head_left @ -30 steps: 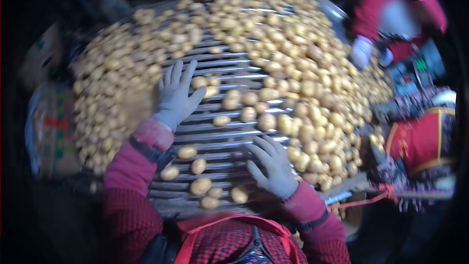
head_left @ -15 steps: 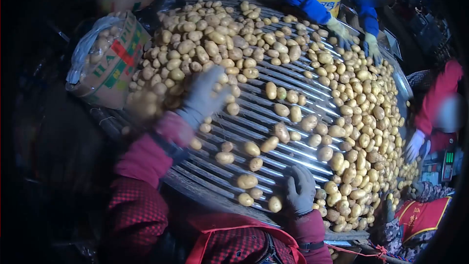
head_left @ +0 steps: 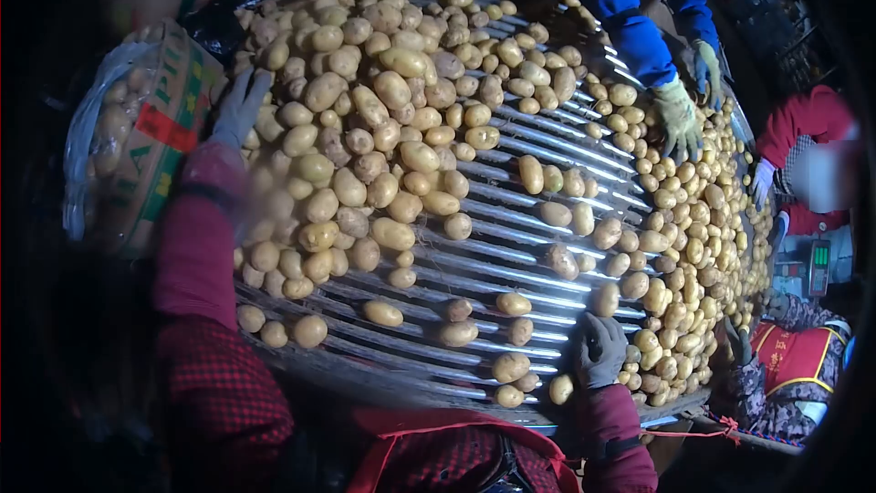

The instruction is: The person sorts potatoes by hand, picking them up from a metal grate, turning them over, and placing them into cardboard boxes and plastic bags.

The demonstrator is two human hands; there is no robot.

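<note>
My left hand (head_left: pixel 240 110), in a grey glove, reaches to the left edge of a big heap of potatoes (head_left: pixel 365 119). Its fingers are stretched out and spread against the heap's side, gripping nothing that I can see. Near the front edge of the slatted metal rack (head_left: pixel 438 274), my right hand (head_left: pixel 602 351), also gloved in grey, rests with fingers loosely bent and apart. A single potato (head_left: pixel 605 298) lies just beyond its fingertips, and another potato (head_left: pixel 561 389) is at its left. Scattered potatoes lie across the bars between both hands.
A cardboard box (head_left: pixel 160 146) with a plastic liner and potatoes stands at the left. Across the rack, a person's yellow-gloved hand (head_left: pixel 680 119) touches the right-hand potato mass (head_left: pixel 703 246). More people work at the right, near a scale with a lit display (head_left: pixel 819 260).
My left hand has moved left and away, from the heap's front to its left side. Potatoes have spread toward the front left. My right hand stays near the front edge; the view has shifted.
</note>
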